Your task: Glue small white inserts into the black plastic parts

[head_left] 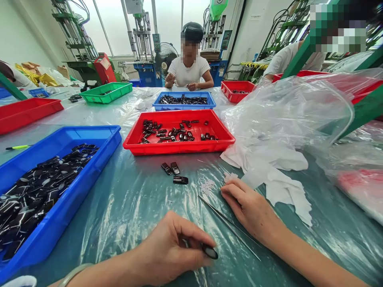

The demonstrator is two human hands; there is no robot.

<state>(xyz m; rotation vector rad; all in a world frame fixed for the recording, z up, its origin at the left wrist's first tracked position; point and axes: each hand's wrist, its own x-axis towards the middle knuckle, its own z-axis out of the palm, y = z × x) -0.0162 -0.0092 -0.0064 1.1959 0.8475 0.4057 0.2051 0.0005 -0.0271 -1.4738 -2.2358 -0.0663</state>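
Observation:
My left hand [176, 249] pinches a small black plastic part [210, 251] with a grey oval face, low over the plastic-covered table. My right hand [251, 209] rests on the table to the right, fingers curled together; whatever lies under its fingertips is hidden. Just beyond those fingertips is a crumpled white scrap [230, 176], with a scatter of tiny clear pieces [207, 186] to its left. Metal tweezers [229, 226] lie between my hands, partly beside the right palm. Farther forward lie three glossy black parts [180, 180].
A blue tray [103, 133] heaped with black parts stands at left. Ahead are a red tray [179, 148] and a smaller blue tray [184, 107], both holding black parts. White cloth [287, 191] and clear plastic bags [287, 107] crowd the right. A person [191, 67] sits opposite.

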